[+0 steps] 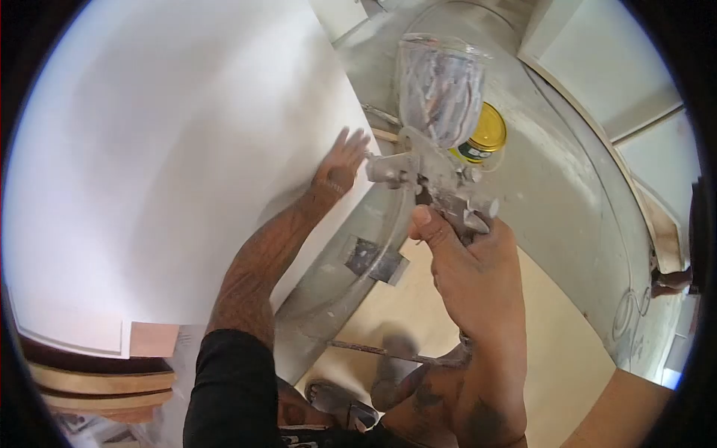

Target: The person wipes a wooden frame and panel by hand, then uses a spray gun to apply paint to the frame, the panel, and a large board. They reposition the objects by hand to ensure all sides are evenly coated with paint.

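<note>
Place: I'm in a workshop, for spray finishing by its gear.
Spray gun [441,178]: gripped in my right hand [482,265], its see-through cup [441,89] streaked with residue.
Floor [553,172]: bare, grey, stained.
Yellow-lidded can [490,128]: standing beyond the gun.
Panels: a broad white panel [187,149] at my left, framed pale panels [612,67] at my right.
Woodwork: curved wooden pieces [104,379], lower left.

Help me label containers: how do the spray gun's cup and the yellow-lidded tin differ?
Look: the cup is streaked grey; the tin has a yellow lid.
Place: the cup is on the spray gun in the right hand; the tin stands on the floor.
View: the cup is in front; the tin is partly hidden behind it.
Both are round containers.
</note>
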Motion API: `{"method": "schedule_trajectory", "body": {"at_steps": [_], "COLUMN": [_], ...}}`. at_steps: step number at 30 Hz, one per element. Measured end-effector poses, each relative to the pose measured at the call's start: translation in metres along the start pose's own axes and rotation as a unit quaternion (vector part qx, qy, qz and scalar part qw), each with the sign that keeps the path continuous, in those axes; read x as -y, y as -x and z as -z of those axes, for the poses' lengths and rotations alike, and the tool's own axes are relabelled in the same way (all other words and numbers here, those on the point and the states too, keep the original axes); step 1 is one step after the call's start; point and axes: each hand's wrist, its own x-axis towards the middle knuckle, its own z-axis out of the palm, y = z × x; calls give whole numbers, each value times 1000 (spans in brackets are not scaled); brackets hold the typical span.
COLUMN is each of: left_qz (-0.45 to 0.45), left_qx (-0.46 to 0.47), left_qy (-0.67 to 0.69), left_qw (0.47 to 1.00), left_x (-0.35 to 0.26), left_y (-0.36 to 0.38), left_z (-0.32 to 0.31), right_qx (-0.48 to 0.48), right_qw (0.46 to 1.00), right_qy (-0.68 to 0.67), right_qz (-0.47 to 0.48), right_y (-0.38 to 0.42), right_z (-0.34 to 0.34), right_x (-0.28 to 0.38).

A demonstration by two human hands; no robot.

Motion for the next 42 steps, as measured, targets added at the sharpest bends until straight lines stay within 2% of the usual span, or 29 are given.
{"method": "schedule_trajectory", "body": {"at_steps": [2, 6, 9, 12, 13, 15, 16, 17, 18, 19, 21, 22, 23, 24, 25, 27, 30, 32, 33, 34, 35, 36, 37, 38, 39, 40, 41, 42], "left_qz": [-47, -98, -146, -237, -226, -218, -205, -88, -3, 90, 239, 337, 362, 330, 332, 346, 171, 74, -30, -77, -125, -179, -176, -203, -166, -128, -19, 80], "left_qx": [135, 144, 188, 199, 120, 196, 338, 246, 211, 72, -70, -81, -179, -282, -280, -169, -70, 65, 56, 107, 119, 196, 201, 148, 150, 152, 193, 129], "left_qy": [-17, -75, -118, -117, -283, -182, 95, 183, 133, 137, -59, -171, -202, -214, -215, -155, 36, 125, 38, 148, 71, 82, 69, -177, -176, -176, 73, 47], "left_qw": [990, 982, 964, 944, 924, 939, 914, 948, 968, 984, 967, 923, 892, 875, 875, 909, 982, 987, 997, 980, 982, 961, 961, 952, 959, 964, 978, 987], "left_x": [10, -46, -65, -59, -57, -16, 30, 69, 103, 144, 229, 262, 295, 304, 295, 264, 174, 86, 45, 16, -7, -20, -7, 14, 40, 69, 115, 158], "left_y": [-30, -14, 63, 170, 222, 244, 229, 231, 230, 230, 219, 212, 214, 205, 200, 189, 208, 231, 256, 284, 319, 352, 368, 381, 391, 395, 378, 369], "left_z": [46, -1, -25, -47, -69, -30, 39, 70, 104, 131, 183, 212, 224, 229, 229, 217, 131, 66, 31, 8, -4, -22, -17, 1, 18, 44, 98, 134], "right_qx": [-39, -70, -32, 39, 67, 99, 103, 108, 114, 116, 124, 142, 131, 119, 109, 90, 109, 124, 130, 137, 150, 165, 169, 197, 228, 226, 234, 228], "right_qw": [999, 997, 998, 998, 997, 994, 994, 993, 992, 993, 992, 986, 986, 985, 985, 989, 992, 991, 990, 990, 989, 984, 984, 978, 971, 974, 971, 971], "right_qy": [34, 38, 39, -5, -19, -34, -39, -44, -50, -35, -26, -86, -101, -116, -130, -115, -53, -47, -45, -43, 13, 68, 58, 60, 65, 0, -6, -37], "right_qz": [-7, 6, -46, -52, -43, -28, -14, -6, 3, 15, 30, 22, 29, 36, 44, 35, 35, 22, 16, 11, -6, -21, -12, -21, -28, 32, 43, 65], "right_y": [4, 5, 11, 15, 14, 13, 14, 14, 13, 14, 16, 14, 15, 16, 16, 17, 17, 21, 24, 27, 31, 34, 37, 42, 47, 50, 55, 58], "right_z": [2, 2, 1, -6, -11, -21, -29, -34, -39, -42, -48, -49, -54, -58, -63, -63, -62, -61, -60, -58, -57, -58, -58, -59, -60, -68, -74, -79], "right_x": [-9, -21, -11, -6, -4, 2, 3, 7, 11, 17, 27, 29, 30, 31, 32, 34, 21, 20, 21, 22, 23, 25, 31, 37, 42, 31, 37, 44]}}
